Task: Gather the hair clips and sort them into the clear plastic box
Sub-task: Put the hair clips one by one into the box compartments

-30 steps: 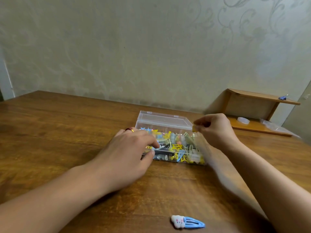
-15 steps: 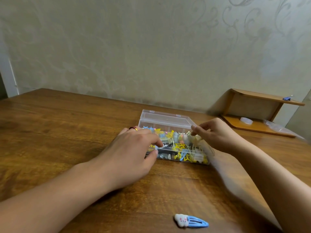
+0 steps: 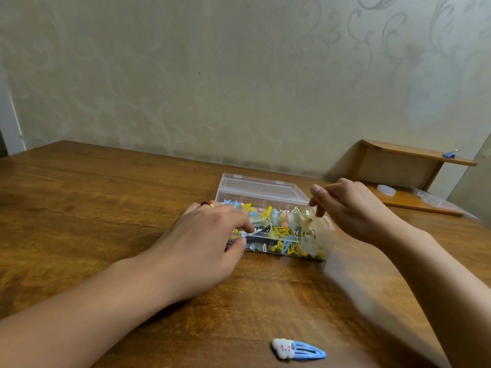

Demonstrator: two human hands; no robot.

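The clear plastic box (image 3: 288, 238) stands mid-table with its lid (image 3: 259, 187) folded back, filled with several yellow, blue and black hair clips (image 3: 283, 230). My left hand (image 3: 210, 241) grips the box's front left rim, thumb on the outside wall and index finger over the edge. My right hand (image 3: 350, 208) hovers over the box's right end, fingers loosely curled downward with nothing seen between them. A blue snap clip with a white cloud charm (image 3: 297, 351) lies alone on the wooden table (image 3: 93, 208) near the front edge.
A small wooden shelf (image 3: 414, 158) stands at the back right against the wall, with a little blue clip (image 3: 449, 154) on top, and a white round item (image 3: 386, 189) and a clear plastic bag (image 3: 435, 201) on its base.
My right hand dipped from above the box down to its right end, then lifted slightly. The yellowish piece it pinched earlier is no longer in its fingers. My left hand stayed on the box.
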